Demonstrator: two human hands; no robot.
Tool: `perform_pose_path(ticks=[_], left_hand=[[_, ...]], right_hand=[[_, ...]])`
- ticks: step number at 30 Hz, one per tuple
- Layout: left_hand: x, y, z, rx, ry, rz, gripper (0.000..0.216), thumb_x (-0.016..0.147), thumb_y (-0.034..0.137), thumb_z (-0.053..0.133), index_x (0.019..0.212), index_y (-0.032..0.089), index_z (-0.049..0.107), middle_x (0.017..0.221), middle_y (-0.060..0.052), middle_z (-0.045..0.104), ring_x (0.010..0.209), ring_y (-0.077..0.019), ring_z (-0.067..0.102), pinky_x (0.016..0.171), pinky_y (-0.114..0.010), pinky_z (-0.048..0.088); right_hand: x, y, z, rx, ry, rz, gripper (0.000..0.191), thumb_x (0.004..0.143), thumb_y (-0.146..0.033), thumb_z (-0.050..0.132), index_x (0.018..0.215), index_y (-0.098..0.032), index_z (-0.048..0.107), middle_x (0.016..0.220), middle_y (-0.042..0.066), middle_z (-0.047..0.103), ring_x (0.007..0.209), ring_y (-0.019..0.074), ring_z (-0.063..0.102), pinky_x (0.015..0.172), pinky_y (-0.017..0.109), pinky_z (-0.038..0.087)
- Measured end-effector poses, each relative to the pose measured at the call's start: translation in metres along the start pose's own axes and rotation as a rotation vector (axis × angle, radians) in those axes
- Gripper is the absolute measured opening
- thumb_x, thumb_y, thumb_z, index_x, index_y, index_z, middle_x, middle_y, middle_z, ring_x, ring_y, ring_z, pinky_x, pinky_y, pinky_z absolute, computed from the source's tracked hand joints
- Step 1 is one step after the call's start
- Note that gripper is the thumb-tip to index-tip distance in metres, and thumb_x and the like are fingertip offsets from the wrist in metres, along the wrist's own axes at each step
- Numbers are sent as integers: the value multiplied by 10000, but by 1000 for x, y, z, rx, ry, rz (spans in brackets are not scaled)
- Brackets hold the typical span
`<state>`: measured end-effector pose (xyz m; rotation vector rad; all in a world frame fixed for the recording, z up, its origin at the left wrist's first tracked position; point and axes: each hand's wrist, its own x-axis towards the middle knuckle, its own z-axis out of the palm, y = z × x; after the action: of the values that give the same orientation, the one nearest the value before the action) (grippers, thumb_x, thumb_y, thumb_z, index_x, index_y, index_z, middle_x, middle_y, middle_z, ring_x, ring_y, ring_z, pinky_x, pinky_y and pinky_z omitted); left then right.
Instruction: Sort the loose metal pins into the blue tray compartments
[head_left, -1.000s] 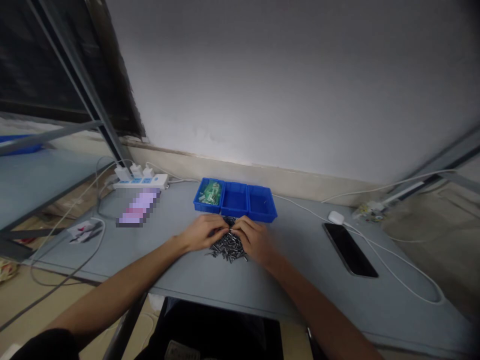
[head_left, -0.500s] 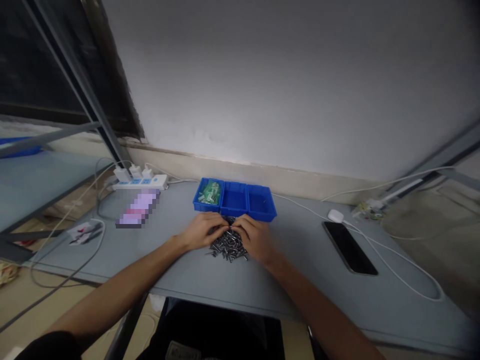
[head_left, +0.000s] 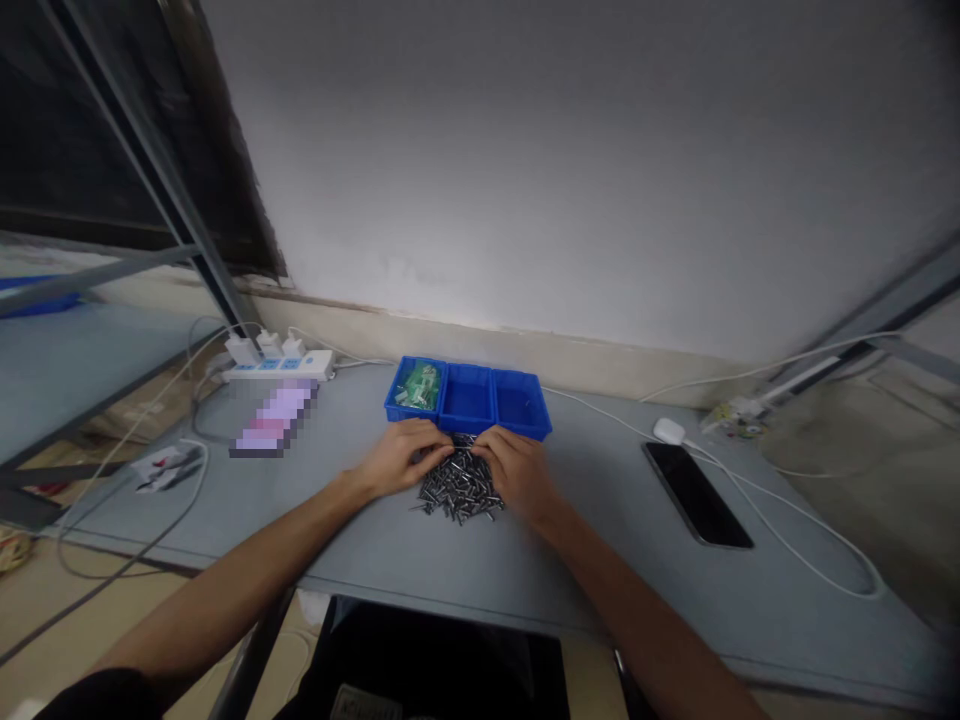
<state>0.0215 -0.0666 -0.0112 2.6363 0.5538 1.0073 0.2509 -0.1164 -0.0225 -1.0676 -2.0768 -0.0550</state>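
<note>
A pile of small dark metal pieces, like short screws or pins (head_left: 460, 492), lies on the grey table before me. Over the pile's far left edge is my left hand (head_left: 405, 456), thumb and forefinger pinched together. Across from it, my right hand (head_left: 516, 468) covers the right side of the pile, its fingertips pinched too. Whatever sits between either set of fingertips is too small to make out. Just behind both hands stand joined blue bins: the left bin (head_left: 391, 410) holds a green bag of small pale parts, beside a middle bin (head_left: 469, 418) and a right bin (head_left: 521, 430).
A lit phone (head_left: 277, 418) lies left, in front of a white power strip (head_left: 300, 366) with several plugs. Near the left edge is a crumpled wrapper (head_left: 161, 468). A dark phone (head_left: 697, 495), a white charger (head_left: 668, 432) and loose cables occupy the right. A wall rises behind.
My hands have drawn a little apart, the fingertips separating from near contact, so more of the pile shows between them. The view has shifted very slightly.
</note>
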Motion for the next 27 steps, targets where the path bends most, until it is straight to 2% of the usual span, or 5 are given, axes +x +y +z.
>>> perform_pose_path(ticks=[11,19,22,24,27], left_hand=[[-1,-2,0,23,37,-20,225,1021,298,527,962,168,701,802,-46,688,753,-155,617,717,-290,488],[-2,-6,-3,57,91,-119,266,1024,343,525,951,168,712,764,-26,667,691,-133,582,685,-267,470],[-2,-7,-2,54,75,-128,286,1026,356,517,943,167,715,750,-25,666,679,-131,580,688,-266,472],[-2,-7,-1,48,62,-136,285,1025,357,518,950,168,717,754,-24,673,672,-129,579,681,-264,471],[-3,-8,-1,46,51,-146,262,1019,346,532,970,172,722,784,-26,694,678,-129,587,681,-267,472]], right_hand=[[1,4,-3,62,119,-9,223,1034,-209,494,891,-228,664,909,39,725,875,172,686,823,299,530],[7,23,-22,-95,423,210,200,1030,-322,526,1010,-214,693,979,84,719,915,227,648,871,380,496],[7,32,-22,-222,352,222,266,1019,-386,542,1144,-211,699,1105,118,712,1030,284,618,920,443,454],[5,34,-18,-205,268,186,262,1025,-372,533,1147,-212,701,1069,110,727,984,268,641,892,417,465],[-1,27,-13,-89,-3,68,197,1033,-327,542,1060,-229,711,945,52,762,824,201,687,777,326,480]])
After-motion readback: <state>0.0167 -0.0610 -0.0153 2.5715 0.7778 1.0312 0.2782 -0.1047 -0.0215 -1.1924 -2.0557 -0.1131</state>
